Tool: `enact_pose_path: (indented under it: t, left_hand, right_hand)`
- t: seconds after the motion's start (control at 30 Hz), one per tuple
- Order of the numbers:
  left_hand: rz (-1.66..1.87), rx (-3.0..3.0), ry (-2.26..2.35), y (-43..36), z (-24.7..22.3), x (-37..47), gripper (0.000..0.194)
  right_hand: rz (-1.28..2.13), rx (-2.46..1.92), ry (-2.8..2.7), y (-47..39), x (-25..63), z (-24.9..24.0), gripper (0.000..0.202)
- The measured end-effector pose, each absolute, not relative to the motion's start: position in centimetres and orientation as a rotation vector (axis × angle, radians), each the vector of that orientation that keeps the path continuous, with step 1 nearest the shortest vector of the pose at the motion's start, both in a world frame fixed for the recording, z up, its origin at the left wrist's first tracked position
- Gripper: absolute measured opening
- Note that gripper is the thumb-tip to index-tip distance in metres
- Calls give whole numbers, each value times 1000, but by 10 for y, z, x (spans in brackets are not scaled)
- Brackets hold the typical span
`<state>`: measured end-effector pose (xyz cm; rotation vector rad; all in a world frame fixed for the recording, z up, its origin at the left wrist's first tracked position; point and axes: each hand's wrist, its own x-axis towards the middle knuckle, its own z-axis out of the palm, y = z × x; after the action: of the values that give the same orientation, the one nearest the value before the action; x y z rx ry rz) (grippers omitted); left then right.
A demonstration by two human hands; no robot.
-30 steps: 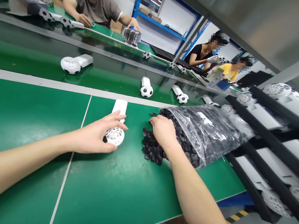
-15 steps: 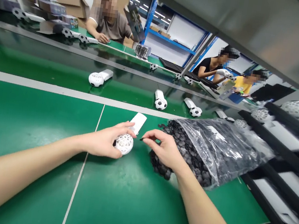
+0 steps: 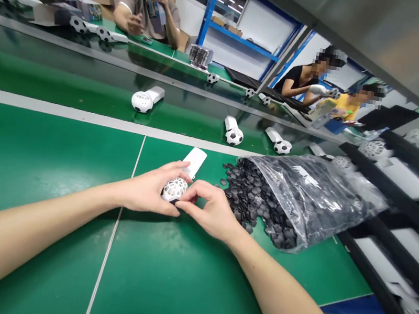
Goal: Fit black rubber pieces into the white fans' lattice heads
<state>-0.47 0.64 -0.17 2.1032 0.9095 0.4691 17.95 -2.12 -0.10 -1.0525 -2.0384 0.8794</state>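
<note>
A white device with a latticed, soccer-ball-like head (image 3: 175,189) and a flat white handle (image 3: 195,161) lies on the green work table. My left hand (image 3: 155,186) curls around the head from the left, thumb below and fingers above. My right hand (image 3: 209,207) meets the head's lower right side, thumb and forefinger pinched on a small black piece (image 3: 177,202) that is mostly hidden by the fingertips. To the right, many loose black pieces (image 3: 246,189) spill from the mouth of a clear plastic bag (image 3: 314,200).
Beyond the table's pale edge strip, several similar white devices (image 3: 234,132) lie on a green conveyor (image 3: 187,119). A dark rack (image 3: 375,236) with more white latticed parts stands at right. Co-workers sit across the line, and a grey shelf (image 3: 354,20) hangs overhead.
My right hand has moved left from beside the bag's spilled pieces to the ball head, carrying the black piece. My left hand still holds the head. A co-worker opposite has raised an arm.
</note>
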Motion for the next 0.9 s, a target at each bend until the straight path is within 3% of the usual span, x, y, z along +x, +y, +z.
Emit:
enact_pose_path:
  t: [0.4,0.47,0.63,0.73,0.9]
  left_hand:
    - [477,2056,890,7,1,-1,44]
    - [471,2068,909,7,1,-1,45]
    - [451,2069,973,5,-2,-1,47]
    - [497,2033,1071,4,-2,1,45]
    - [435,2043,1018,5,1,-2,40]
  right_hand:
    - [1255,-1176,-1814,-8,179,-7,25]
    - [1098,-1248,-1920,1,191,-4,19]
    - [224,-1936,-2019,22,233,3,10]
    - [161,-2141,-2043,27,245,2,12]
    - [251,-2064,-2085,30,249,0,9]
